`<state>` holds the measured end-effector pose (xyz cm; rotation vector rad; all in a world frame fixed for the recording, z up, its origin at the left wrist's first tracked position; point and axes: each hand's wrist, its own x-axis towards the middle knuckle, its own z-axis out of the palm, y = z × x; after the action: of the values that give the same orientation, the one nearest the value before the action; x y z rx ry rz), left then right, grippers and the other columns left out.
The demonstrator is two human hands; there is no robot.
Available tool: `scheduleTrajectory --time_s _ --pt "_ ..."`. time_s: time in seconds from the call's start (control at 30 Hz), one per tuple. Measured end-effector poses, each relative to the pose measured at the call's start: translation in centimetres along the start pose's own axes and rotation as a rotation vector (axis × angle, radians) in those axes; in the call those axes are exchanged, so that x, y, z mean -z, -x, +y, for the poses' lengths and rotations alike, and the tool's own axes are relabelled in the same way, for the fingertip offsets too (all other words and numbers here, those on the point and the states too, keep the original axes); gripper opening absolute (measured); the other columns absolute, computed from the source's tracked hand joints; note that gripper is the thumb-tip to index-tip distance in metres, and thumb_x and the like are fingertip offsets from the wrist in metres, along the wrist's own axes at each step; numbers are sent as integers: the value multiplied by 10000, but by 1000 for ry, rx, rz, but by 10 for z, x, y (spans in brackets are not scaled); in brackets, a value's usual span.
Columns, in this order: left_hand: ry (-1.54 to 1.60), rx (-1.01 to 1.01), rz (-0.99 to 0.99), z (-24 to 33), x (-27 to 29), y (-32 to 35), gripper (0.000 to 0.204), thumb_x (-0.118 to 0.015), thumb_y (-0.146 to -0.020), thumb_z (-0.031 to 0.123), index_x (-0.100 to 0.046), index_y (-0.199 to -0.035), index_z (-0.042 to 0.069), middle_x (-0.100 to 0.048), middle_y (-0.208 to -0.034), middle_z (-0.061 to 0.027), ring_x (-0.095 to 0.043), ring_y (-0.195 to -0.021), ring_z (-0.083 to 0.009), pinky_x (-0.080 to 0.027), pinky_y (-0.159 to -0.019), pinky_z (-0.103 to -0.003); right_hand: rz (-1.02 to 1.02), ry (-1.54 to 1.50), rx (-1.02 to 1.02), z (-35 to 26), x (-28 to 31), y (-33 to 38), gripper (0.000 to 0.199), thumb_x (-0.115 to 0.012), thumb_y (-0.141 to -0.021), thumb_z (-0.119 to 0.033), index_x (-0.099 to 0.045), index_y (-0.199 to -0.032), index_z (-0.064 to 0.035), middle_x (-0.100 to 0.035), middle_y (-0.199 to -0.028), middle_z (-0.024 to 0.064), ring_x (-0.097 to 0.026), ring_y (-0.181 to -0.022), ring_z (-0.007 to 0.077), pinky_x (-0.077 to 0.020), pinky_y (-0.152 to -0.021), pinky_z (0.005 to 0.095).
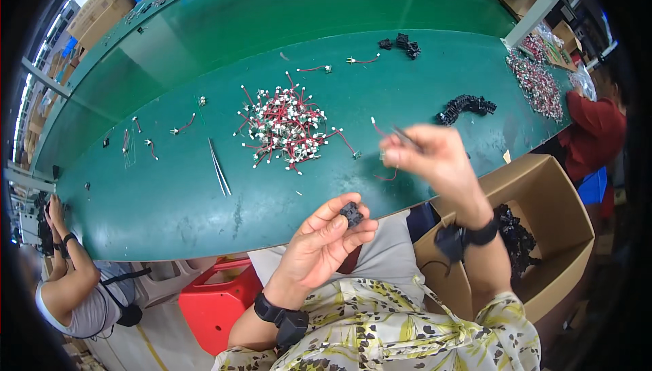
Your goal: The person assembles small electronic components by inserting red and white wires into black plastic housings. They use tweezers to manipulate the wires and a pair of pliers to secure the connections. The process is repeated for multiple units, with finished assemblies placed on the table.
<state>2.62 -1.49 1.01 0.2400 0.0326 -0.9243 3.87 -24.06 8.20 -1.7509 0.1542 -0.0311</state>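
Observation:
My left hand (316,245) pinches a small black plastic housing (351,215) between thumb and fingers, just in front of the table's near edge. Up and to its right, my right hand (431,157) is closed and slightly blurred, gripping a slim grey metal tool that looks like tweezers (407,138). A red wire with a white connector (373,121) shows at its fingertips; whether the fingers hold it too is hard to see. Left of that hand lies a heap of red-wired white connectors (285,126) on the green table (170,201).
Another pair of tweezers (219,167) lies left of the heap, with loose wired pieces around. A curved row of black parts (465,107) rests at right. A cardboard box (557,221) holding black parts stands beside me. Other people sit at both ends; a red stool (214,303) is lower left.

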Motion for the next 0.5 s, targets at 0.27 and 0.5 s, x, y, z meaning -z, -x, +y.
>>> scheduleTrajectory --time_s 0.27,0.5 --pt "-400 -243 111 -17 -22 -5 383 -610 -895 -48 -518 -1267 -27 -629 -1142 -117 -634 -1031 -165 -532 -920 -303 179 -162 250 35 -50 82 254 -743 -808 -12 -715 -1061 2 -629 -904 51 -586 -805 86 -477 -673 210" --pt "-521 -333 141 -30 -31 3 394 -632 -866 -91 -528 -1243 -42 -630 -1121 -122 -646 -979 -159 -543 -876 -290 235 -67 354 35 -43 102 194 -728 -803 25 -712 -997 19 -631 -950 93 -619 -793 113 -505 -653 220"
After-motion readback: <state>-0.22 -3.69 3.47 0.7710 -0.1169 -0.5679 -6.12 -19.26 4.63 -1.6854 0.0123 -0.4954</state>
